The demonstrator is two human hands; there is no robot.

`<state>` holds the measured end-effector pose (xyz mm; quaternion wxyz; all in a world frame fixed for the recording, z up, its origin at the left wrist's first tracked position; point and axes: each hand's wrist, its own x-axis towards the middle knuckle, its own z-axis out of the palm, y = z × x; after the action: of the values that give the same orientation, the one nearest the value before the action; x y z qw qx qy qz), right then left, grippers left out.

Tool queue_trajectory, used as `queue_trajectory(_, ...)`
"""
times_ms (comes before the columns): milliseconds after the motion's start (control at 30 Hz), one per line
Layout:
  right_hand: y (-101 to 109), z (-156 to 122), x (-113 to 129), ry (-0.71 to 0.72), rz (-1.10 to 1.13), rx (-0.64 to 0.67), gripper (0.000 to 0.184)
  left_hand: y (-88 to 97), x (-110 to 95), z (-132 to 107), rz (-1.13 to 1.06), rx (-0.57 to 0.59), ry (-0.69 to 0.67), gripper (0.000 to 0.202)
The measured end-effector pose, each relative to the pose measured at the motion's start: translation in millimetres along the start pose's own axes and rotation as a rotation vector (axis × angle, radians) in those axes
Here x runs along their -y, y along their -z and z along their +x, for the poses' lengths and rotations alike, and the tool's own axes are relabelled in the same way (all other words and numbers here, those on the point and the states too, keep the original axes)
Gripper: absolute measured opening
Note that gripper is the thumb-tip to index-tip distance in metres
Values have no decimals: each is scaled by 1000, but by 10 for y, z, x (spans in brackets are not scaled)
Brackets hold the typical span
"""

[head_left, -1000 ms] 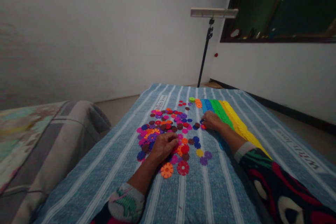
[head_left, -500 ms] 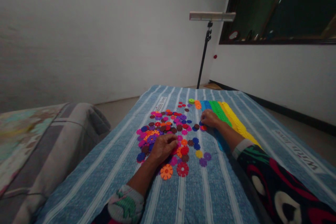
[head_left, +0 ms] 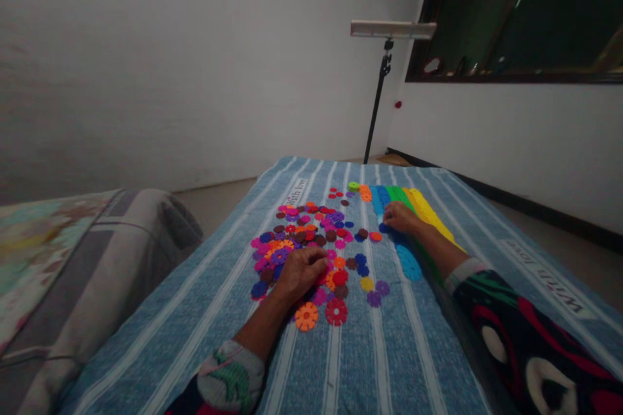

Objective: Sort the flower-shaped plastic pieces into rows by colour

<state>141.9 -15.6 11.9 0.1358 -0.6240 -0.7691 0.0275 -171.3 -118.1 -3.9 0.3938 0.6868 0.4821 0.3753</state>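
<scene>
A heap of small flower-shaped plastic discs (head_left: 311, 240) in purple, red, orange, pink and brown lies on a blue striped blanket (head_left: 389, 350). My left hand (head_left: 302, 270) rests curled on the near side of the heap, fingers bent over discs. My right hand (head_left: 400, 217) lies further out, fingers closed at a dark blue disc beside the blue row (head_left: 396, 233). Rows of sorted discs run side by side: orange (head_left: 365, 193), blue, green (head_left: 398, 194) and yellow (head_left: 428, 211). A single green disc (head_left: 354, 186) lies at the far end.
A folded grey and patterned quilt (head_left: 97, 272) lies to the left of the blanket. A light on a black stand (head_left: 377, 104) rises by the far wall. A dark window (head_left: 525, 13) fills the upper right. Bare floor (head_left: 559, 240) runs along the right wall.
My right hand has moved right, from the loose discs at the heap's edge to the blue row. My left hand has stayed on the heap. The view shifted slightly.
</scene>
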Motion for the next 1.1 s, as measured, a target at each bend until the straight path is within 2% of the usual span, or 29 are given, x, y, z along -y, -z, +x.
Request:
queue_trajectory(233, 11, -17, 50, 43, -67, 23, 14, 2, -25, -7, -4, -4, -13, 22)
queue_trajectory(500, -90, -79, 442, 281, -38, 62, 16, 3, -20, -18, -2, 18, -21, 22)
queue_trajectory(633, -145, -97, 554, 359, -60, 92, 15, -8, -14, -12, -3, 4, -10, 22)
queue_trajectory(967, -176, -74, 523, 346, -144, 110, 20, -23, -6, -18, -13, 7, 10, 20)
queue_trajectory(1100, -164, -105, 557, 376, -139, 121, 16, -17, -29, -21, -7, 11, 3, 19)
